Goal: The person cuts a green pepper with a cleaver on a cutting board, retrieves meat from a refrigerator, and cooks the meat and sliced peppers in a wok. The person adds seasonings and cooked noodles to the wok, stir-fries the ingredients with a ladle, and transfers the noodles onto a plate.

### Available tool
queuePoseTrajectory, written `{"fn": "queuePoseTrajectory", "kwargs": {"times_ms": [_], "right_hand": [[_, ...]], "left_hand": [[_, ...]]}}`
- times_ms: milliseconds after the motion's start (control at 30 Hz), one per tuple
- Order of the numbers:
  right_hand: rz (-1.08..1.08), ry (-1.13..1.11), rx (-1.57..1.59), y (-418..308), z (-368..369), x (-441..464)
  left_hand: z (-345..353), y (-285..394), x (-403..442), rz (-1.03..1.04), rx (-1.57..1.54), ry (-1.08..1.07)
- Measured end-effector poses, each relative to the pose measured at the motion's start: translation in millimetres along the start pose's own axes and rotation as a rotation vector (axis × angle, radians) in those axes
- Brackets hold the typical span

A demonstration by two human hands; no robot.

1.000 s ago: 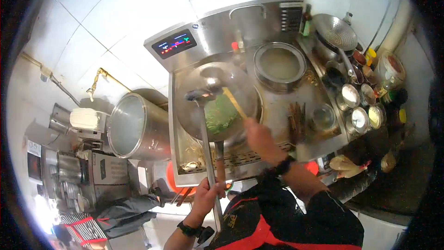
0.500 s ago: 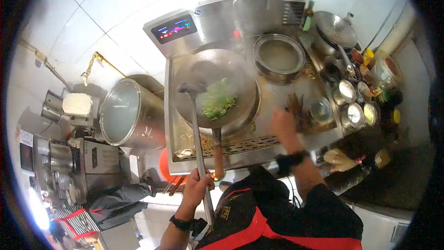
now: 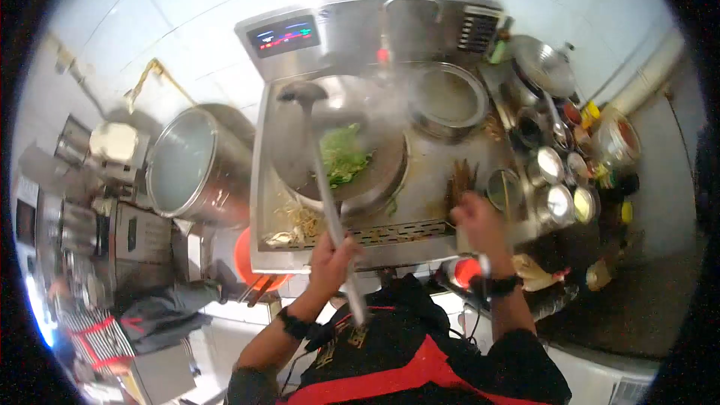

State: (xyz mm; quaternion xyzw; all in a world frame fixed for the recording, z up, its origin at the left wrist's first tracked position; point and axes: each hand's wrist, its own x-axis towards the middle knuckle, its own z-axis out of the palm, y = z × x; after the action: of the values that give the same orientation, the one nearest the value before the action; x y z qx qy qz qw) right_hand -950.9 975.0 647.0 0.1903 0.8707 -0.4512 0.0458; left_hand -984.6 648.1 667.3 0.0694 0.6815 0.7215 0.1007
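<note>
just short of the wok (image 3: 386, 161), the left hand (image 3: 328, 261) has its fingers closed round the ladle (image 3: 322, 172), whose long axis runs away and slightly left to the wok's far-left edge. right of the wok, the right hand (image 3: 484, 226) blurs beside the sticks (image 3: 463, 176); i cannot tell whether it grips anything. the greens (image 3: 345, 154) lie in the wok, ahead of the left hand, the nearer one. the pot (image 3: 442, 129) stands far right of the wok.

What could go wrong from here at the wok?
Greens could scorch in the wok, with the ladle head off to one side of them. Steam over the wok may hide how done they are. The right hand is close to the small bowl and could knock it.
</note>
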Motion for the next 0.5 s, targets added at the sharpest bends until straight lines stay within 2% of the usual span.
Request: {"fn": "queuePoseTrajectory", "kwargs": {"times_ms": [67,100,133,167,200,233,267,300,367,400,467,500], "right_hand": [[-0.273,-0.511,0.420,-86,32,-46],[-0.333,-0.511,0.273,-92,55,-53],[-0.393,-0.509,0.123,-90,70,-54],[-0.400,-0.529,0.103,-85,74,-52],[-0.375,-0.396,0.054,-80,75,-49],[-0.354,-0.261,0.005,-76,73,-48],[-0.249,-0.292,-0.011,-76,63,-53],[-0.139,-0.315,-0.027,-71,52,-63],[-0.224,-0.320,-0.306,-45,24,-76],[-0.231,-0.327,-0.317,-39,12,-80],[-0.217,-0.430,-0.514,-32,-6,-85],[-0.222,-0.429,-0.521,-21,-6,-78]], "left_hand": [[20,4,11,0.090,0.462,0.062],[26,-1,15,0.090,0.454,0.085],[30,-10,20,0.052,0.444,-0.102],[30,-15,21,0.014,0.427,-0.290],[24,-19,17,0.009,0.415,-0.269],[16,-23,14,0.235,0.481,-0.184],[6,-25,12,0.462,0.548,-0.089],[-8,-25,6,0.463,0.541,-0.069],[-37,-20,-9,0.306,0.777,0.227],[-50,-52,-16,0.303,0.770,0.241],[-66,-136,-29,-0.506,0.229,-0.089],[-61,-133,-33,-0.501,0.224,-0.085]]}}
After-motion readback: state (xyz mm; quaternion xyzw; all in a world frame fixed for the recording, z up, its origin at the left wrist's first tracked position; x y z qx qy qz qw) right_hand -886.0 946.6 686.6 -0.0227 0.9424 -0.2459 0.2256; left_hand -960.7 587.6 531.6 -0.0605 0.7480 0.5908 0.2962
